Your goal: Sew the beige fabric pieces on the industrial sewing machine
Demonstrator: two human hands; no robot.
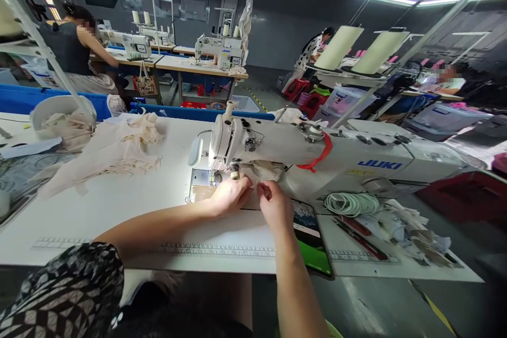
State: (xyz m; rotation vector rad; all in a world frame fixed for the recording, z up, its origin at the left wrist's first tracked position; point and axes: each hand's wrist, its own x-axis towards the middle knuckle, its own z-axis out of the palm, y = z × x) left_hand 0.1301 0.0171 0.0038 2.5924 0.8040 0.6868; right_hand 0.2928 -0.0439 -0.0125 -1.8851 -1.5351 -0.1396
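Both hands are close together just right of the needle area of a white sewing machine (269,142). My left hand (232,195) is closed, its thumb and fingers pinching the edge of a small pale piece of fabric (254,188). My right hand (276,205) pinches the same piece from the other side. Most of this fabric is hidden by the fingers. Behind the hands, beige cloth (268,170) lies under the machine's arm. The presser foot (214,175) stands over the metal plate, left of my fingers.
A phone (315,243) lies right of my right wrist. Beyond it are coiled pale green cord (351,204), dark-and-red scissors (362,237) and fabric scraps (420,235). A ruler strip (217,251) runs along the front edge. Cream fabric pieces (119,148) lie left. Other people work behind.
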